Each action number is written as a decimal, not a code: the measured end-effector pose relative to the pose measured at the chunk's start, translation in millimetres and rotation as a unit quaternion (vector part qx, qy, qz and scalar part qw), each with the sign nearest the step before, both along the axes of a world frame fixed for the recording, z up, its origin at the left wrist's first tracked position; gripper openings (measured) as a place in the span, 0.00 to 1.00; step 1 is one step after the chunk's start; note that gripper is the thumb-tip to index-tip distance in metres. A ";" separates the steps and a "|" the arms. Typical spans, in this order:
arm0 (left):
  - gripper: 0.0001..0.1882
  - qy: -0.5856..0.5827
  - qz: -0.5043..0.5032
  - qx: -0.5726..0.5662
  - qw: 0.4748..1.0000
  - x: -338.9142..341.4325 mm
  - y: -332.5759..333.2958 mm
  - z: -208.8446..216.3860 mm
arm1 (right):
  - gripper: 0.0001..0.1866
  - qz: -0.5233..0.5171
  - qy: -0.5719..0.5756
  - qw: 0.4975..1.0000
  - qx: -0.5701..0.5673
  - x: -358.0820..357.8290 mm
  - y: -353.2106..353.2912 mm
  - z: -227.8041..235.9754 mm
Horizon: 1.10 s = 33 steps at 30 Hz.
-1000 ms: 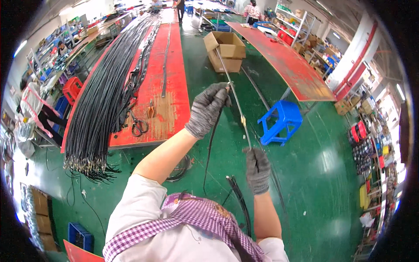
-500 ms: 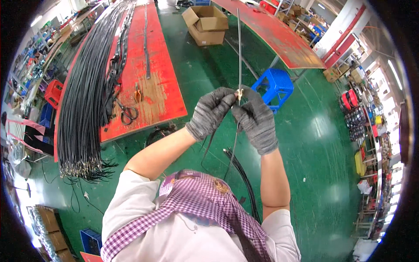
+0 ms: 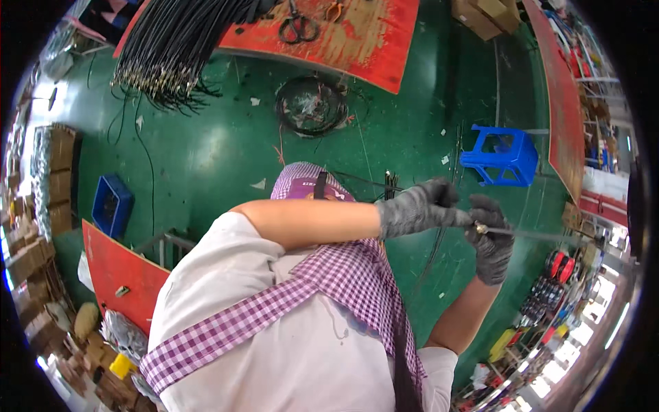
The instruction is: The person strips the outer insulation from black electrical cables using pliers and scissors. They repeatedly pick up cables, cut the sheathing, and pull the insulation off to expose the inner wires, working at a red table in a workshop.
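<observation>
Fitting (image 3: 481,227), brassy, between left hand (image 3: 422,209) and right hand (image 3: 491,239), both gloved. Right fingers curled closed about rod (image 3: 535,235) just beside it. Left fingers nearly together, tips at fitting; cannot tell whether pinching. Rod runs out rightward, blurred. Risk, judged: loose right grip could let rod slip or swing; slack left fingertips could lose fitting. Beyond: stool (image 3: 516,159), then scissors (image 3: 297,22) on table (image 3: 376,44)
</observation>
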<state>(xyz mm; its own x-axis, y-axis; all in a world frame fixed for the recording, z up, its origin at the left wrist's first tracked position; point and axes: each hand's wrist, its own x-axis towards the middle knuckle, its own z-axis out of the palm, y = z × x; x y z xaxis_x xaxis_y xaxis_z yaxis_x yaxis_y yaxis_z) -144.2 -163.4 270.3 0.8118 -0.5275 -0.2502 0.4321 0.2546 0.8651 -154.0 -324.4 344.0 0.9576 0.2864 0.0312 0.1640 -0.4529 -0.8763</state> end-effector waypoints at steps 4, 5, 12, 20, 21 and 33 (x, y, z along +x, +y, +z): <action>0.18 0.016 0.077 -0.174 0.982 -24.9 10.2 -10.7 | 0.15 0.092 -0.062 0.993 -0.039 1.9 14.7 -0.9; 0.17 -0.025 0.094 -0.168 0.981 -27.3 13.1 -13.5 | 0.15 0.109 -0.076 0.991 -0.026 5.2 16.1 -0.4; 0.12 0.018 0.000 -0.073 0.997 -34.9 31.3 -2.3 | 0.14 -0.033 -0.063 0.986 0.151 -6.5 -18.5 -3.6; 0.16 -0.268 -0.034 0.147 0.952 -38.4 9.2 -20.0 | 0.11 -0.181 -0.013 0.966 0.185 -28.3 -34.4 -24.1; 0.18 -0.256 -0.016 0.166 0.952 -40.8 4.6 -23.2 | 0.11 -0.183 0.001 0.968 0.172 -29.9 -33.9 -23.9; 0.21 -0.458 0.036 0.321 0.828 -38.9 -96.4 31.7 | 0.12 -0.178 0.028 0.957 0.228 -47.8 -77.4 -5.7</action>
